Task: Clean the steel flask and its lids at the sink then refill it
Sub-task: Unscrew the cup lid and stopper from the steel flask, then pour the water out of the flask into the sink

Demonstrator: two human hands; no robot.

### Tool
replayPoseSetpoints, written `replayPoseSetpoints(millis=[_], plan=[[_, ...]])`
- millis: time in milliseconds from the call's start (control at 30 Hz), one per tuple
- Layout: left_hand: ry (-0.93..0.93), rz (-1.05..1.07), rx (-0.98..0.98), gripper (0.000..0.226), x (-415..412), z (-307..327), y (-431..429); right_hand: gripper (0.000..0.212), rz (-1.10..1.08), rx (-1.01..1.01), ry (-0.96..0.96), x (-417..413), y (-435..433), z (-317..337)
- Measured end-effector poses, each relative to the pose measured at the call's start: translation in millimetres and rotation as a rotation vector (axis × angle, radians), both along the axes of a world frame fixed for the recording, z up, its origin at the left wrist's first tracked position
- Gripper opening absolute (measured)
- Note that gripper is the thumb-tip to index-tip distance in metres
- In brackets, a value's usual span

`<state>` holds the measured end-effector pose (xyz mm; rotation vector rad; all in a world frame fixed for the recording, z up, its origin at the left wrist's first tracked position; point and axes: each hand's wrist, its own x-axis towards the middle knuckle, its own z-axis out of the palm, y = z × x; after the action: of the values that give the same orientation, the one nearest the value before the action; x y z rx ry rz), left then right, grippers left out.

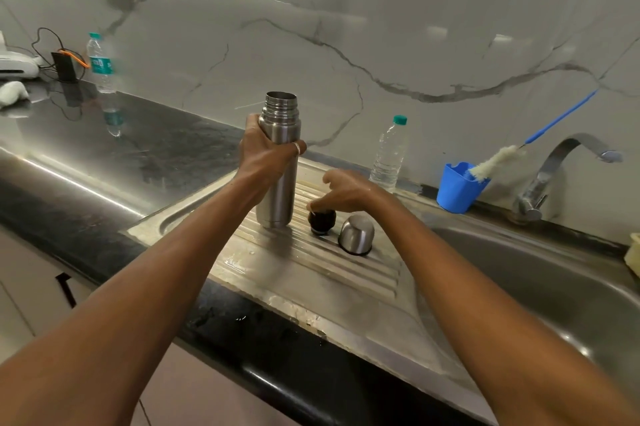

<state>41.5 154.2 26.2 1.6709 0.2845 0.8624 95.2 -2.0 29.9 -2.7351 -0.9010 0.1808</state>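
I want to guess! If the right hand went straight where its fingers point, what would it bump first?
Probably the small black round stopper lid beside the tall steel flask; the right hand looks nearly on it, though depth is unclear.

Upright and uncapped on the ribbed drainboard [329, 273]: steel flask [278, 190], held round its shoulder by the left grip [266, 152]. Just right of the flask, black stopper [323, 221], pinched at the top by the right grip [343, 190]. Touching or just beside the stopper, farther right of the flask: steel cup lid [356, 235], mouth down. Behind and right of the flask: green-capped water bottle [388, 152], then blue cup [457, 190] holding a bottle brush [495, 162], then tap [561, 169]. Far left of the flask, on the dark desk [138, 141]: second water bottle [100, 62].
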Motion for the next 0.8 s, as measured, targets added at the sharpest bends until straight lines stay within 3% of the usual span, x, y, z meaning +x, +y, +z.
replayPoseSetpoints(millis=[233, 400, 533, 800], plan=[[-0.016, -0.006, 0.063, 0.063, -14.7, 52.3, -23.0, 0.043, -0.039, 0.302, -0.073, -28.4, -34.5, 50.3], [-0.066, -0.067, 0.092, 0.066, -31.7, 99.5, -68.4, 0.047, -0.044, 0.462, -0.093, -57.1, -77.4, 90.1], [-0.096, -0.147, 0.113, 0.066, -39.4, 122.4, -123.0, 0.036, -0.116, 0.537, -0.146, -76.3, -138.6, 113.4], [0.008, -0.361, 0.289, 0.061, -23.1, 90.5, -232.8, 0.015, -0.463, 0.779, 0.042, -64.7, -279.9, 61.1]])
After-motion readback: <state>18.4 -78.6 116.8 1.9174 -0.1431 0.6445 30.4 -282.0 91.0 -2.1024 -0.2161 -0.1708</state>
